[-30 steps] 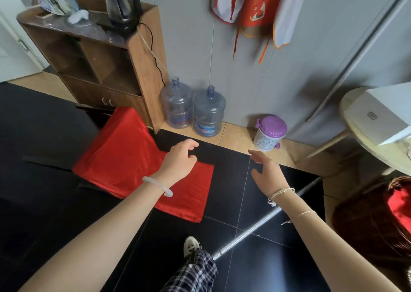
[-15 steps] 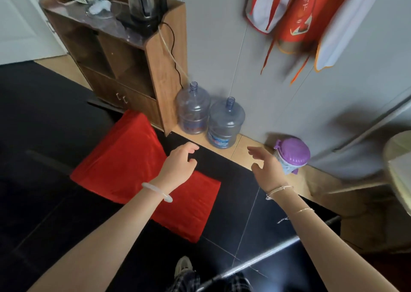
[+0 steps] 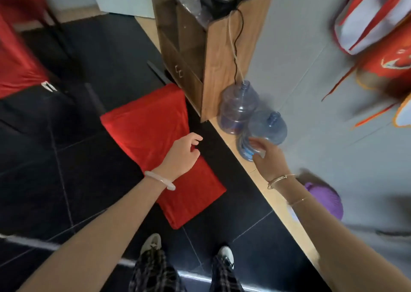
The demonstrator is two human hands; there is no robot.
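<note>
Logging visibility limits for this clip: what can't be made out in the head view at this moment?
All in the head view:
1. Motion blur hides whether the right hand touches the nearer clear blue plastic water jug.
2. The purple-lidded round bin is blurred and partly behind the right forearm.
3. The things on top of the brown wooden cabinet are blurred and cut off by the upper edge.
4. The red-and-white hanging fabric is smeared, and the right edge cuts it.

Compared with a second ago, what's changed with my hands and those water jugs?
The right hand has reached forward to the nearer water jug, fingers spread at its side; contact is too blurred to tell. The left hand stays loosely curled above the red cushion, holding nothing. The farther jug still stands beside the cabinet.
</note>
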